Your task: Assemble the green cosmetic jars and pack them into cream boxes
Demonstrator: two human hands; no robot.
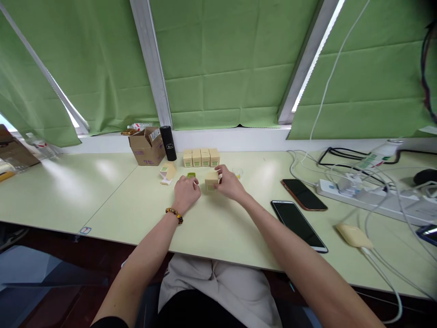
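A small cream cardboard box (pixel 211 181) is gripped at its right side by the fingers of my right hand (pixel 229 183), just above or on the table. My left hand (pixel 186 193), with a beaded bracelet at the wrist, is closed with its fingers curled under. What those fingers hold, if anything, is hidden. Right beyond them shows a small green object (pixel 191 175); whether the hand touches it I cannot tell. An opened small box (pixel 167 172) with raised flaps lies left of it. Behind, several closed boxes (pixel 201 157) stand in a row. Near my right hand lies a small clear round item (pixel 238 173).
At the back left stand a brown carton (pixel 147 146) and a black cylinder (pixel 168 143). Two phones (pixel 300 226) lie to the right. Beyond them are a white power strip (pixel 368 200), tangled cables, a cream adapter (pixel 353 235) and a white bottle (pixel 380 154).
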